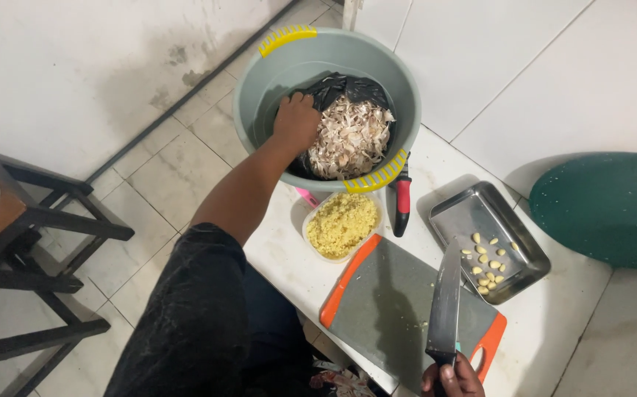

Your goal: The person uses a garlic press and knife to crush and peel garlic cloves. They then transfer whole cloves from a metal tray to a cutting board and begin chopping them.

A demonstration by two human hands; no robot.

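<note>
My left hand (296, 121) reaches down into a grey bucket (377, 62) with yellow handles, its fingers curled at the edge of a heap of garlic skins (351, 140) lying on a black plastic bag (348, 88). Whether it grips anything is hidden. My right hand (452, 375) holds a large cleaver (446, 305) by its handle, blade pointing away over the grey cutting board (392, 301) with orange ends.
A plastic tub of minced garlic (341, 223) sits beside the board. A metal tray (454, 213) holds several peeled cloves (488, 265). A red-and-black tool (402, 202) lies by the bucket. A green round lid (605, 209) is right, a wooden stool (9, 235) left.
</note>
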